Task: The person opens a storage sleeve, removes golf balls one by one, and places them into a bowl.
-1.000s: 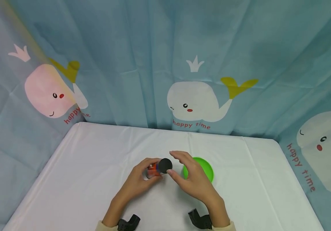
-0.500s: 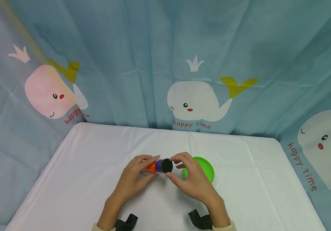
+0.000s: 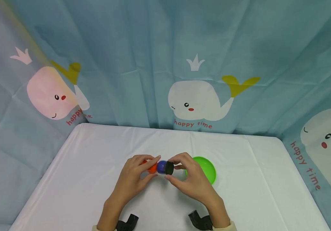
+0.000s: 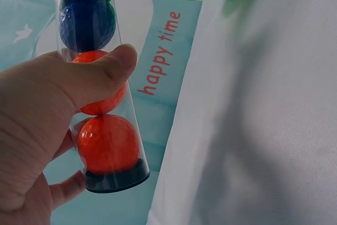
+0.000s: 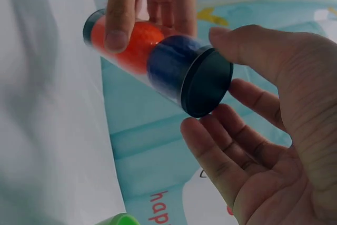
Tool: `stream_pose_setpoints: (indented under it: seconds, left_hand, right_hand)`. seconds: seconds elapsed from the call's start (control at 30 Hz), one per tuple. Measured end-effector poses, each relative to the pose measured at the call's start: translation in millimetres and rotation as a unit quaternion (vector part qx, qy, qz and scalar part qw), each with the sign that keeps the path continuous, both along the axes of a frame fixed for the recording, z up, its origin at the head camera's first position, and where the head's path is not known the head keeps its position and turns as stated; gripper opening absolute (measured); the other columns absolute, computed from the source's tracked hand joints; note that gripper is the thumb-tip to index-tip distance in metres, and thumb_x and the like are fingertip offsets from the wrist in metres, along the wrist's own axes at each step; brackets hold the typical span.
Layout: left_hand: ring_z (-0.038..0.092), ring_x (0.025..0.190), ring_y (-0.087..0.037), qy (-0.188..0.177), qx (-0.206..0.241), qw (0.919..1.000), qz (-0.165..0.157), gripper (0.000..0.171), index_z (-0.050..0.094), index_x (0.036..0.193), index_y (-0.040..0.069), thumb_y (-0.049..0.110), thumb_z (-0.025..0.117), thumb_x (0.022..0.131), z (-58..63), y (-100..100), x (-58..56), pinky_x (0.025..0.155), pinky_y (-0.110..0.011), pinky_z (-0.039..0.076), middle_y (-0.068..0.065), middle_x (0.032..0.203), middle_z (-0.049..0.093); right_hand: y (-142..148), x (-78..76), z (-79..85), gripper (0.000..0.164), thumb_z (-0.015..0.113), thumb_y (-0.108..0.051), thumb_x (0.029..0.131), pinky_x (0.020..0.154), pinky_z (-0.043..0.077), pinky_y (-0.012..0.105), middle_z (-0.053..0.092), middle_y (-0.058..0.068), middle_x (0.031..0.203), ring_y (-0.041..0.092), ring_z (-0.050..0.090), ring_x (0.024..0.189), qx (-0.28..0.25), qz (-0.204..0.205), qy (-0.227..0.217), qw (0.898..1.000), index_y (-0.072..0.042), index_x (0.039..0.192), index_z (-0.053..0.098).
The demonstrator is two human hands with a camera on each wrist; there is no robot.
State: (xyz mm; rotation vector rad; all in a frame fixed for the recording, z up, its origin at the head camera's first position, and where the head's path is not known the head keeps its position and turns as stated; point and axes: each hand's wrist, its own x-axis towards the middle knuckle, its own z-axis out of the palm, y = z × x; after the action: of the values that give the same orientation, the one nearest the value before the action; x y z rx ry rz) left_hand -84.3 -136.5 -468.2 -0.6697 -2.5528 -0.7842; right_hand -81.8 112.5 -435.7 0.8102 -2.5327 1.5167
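Observation:
A clear tube (image 4: 134, 125) holds two orange balls (image 4: 109, 143) and a dimpled blue ball (image 3: 161, 167), in a row. My left hand (image 3: 133, 175) grips it around the orange balls, thumb across the near side in the left wrist view. The tube lies roughly level above the table in the head view, its black cap (image 3: 169, 168) facing right. My right hand (image 3: 193, 178) pinches the rim of this cap, thumb on one side and fingertips (image 5: 196, 130) on the other. A second dark cap (image 4: 117, 177) closes the other end, beside my left fingers.
A green bowl (image 3: 208, 170) stands on the white-covered table (image 3: 249, 192), just behind and right of my right hand. Blue curtains with whale prints (image 3: 194, 99) hang behind the table and along both sides.
My left hand has shifted its hold toward the tube's far left end, showing the blue ball. The right thumb and fingers have closed in on the cap, which has turned more sideways.

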Motion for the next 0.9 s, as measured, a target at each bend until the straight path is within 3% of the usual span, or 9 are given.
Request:
stream_pose_setpoints:
  seconds: [0.4,0.9]
  left_hand:
    - [0.064,0.121,-0.022,-0.010,-0.024,0.9997,0.004,0.070,0.069,0.141,0.036,0.024,0.096,0.077,7.9,-1,2.7,0.101,-0.051,0.054,0.004,0.125,0.071]
    - [0.066,0.122,-0.023,0.003,-0.032,0.9994,-0.011,0.065,0.071,0.136,0.035,0.022,0.096,0.077,10.8,-3,3.7,0.104,-0.051,0.055,0.005,0.126,0.071]
  right_hand:
    - [-2,-0.1,-0.4,0.041,0.090,-0.019,0.087,0.091,0.062,0.022,0.067,-0.008,0.118,0.008,0.069,0.110,-0.012,-0.003,-0.014,1.000,-0.022,0.122,0.069]
    - [-3,0.0,-2.1,0.041,0.092,-0.006,0.077,0.081,0.064,0.023,0.072,-0.006,0.107,0.009,0.073,0.098,-0.036,-0.007,0.011,0.999,-0.019,0.112,0.074]
